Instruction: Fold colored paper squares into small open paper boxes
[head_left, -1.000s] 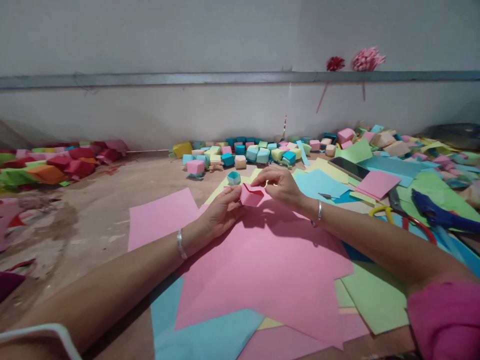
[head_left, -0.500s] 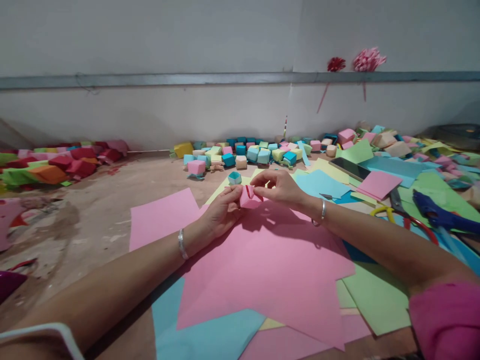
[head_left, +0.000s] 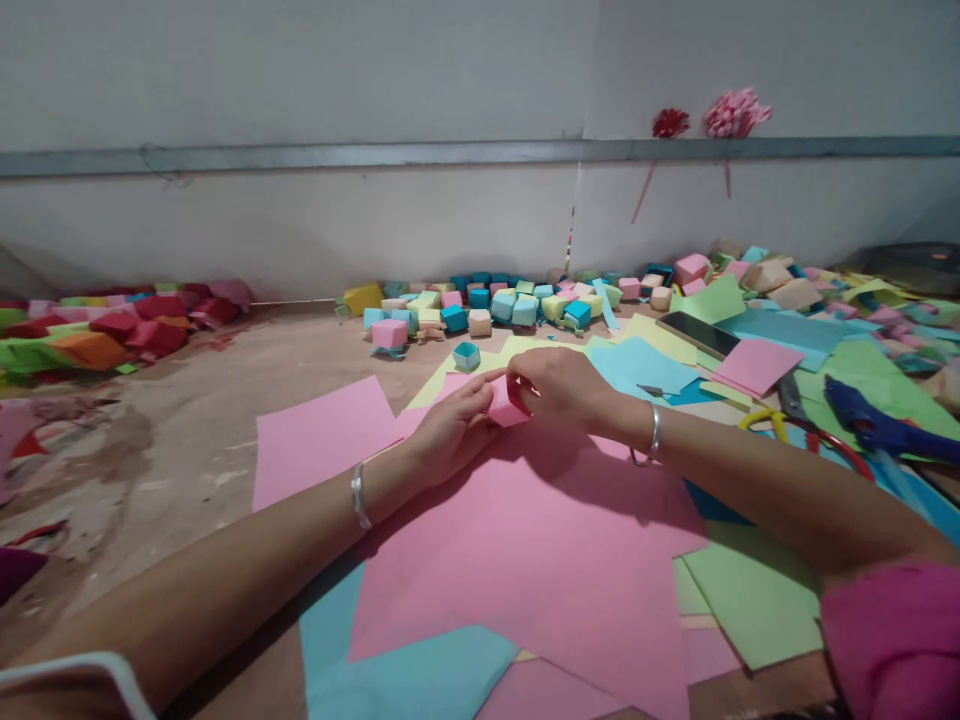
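A small pink paper box [head_left: 507, 402] is held between both hands above the large pink sheets [head_left: 517, 540]. My left hand [head_left: 454, 425] grips the box from its left side, fingers closed round it. From the right, my right hand [head_left: 559, 385] pinches the box's upper right edge, and its curled fingers hide part of that side. Just behind the hands stands an open blue paper box [head_left: 466, 356].
Rows of small paper boxes [head_left: 480, 300] line the wall, with red and orange ones [head_left: 155, 335] at left. To the right lie a phone [head_left: 697, 334], yellow-and-red-handled scissors [head_left: 814, 432], a blue glue gun [head_left: 877, 420] and coloured sheets [head_left: 757, 590].
The pink box has turned and shifted slightly right, and its dark red slit no longer shows. My right hand has curled lower over it. The view has moved slightly.
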